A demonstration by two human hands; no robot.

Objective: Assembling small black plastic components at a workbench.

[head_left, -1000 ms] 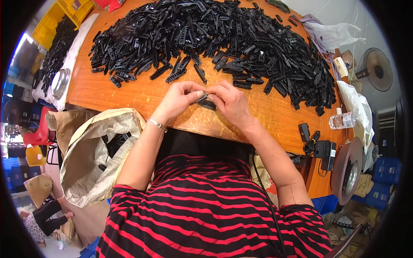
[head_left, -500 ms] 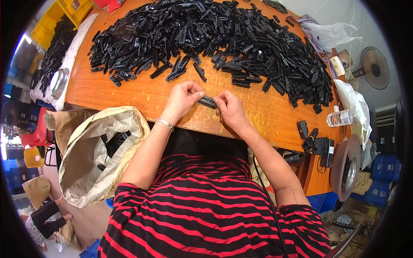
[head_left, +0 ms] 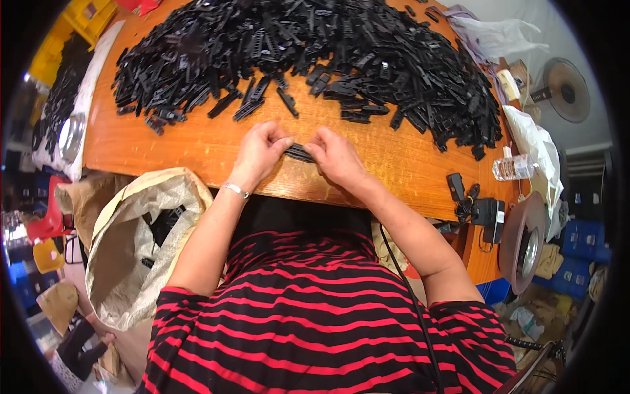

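Observation:
Between my two hands, just above the table's near edge, is a small elongated black plastic part (head_left: 300, 153) with slots along it. My left hand (head_left: 261, 152) pinches its left end between thumb and fingers; a metal bracelet sits on that wrist. The right end is gripped by the fingertips of my right hand (head_left: 338, 157). Beyond my hands a wide heap of similar black plastic parts (head_left: 262, 52) covers the far side of the wooden table (head_left: 197, 148). A few loose ones lie at the heap's near edge.
An open woven sack (head_left: 118, 262) with some black parts inside stands left of my lap. On the right are a power adapter (head_left: 489, 213) with cable, a plastic bottle (head_left: 513, 167), and a round brown-rimmed object (head_left: 522, 246). A fan (head_left: 566, 90) stands farther right.
The whole view has shifted a little, so the table and heap appear farther left and higher. Both hands still hold the black part, which now looks turned to another side.

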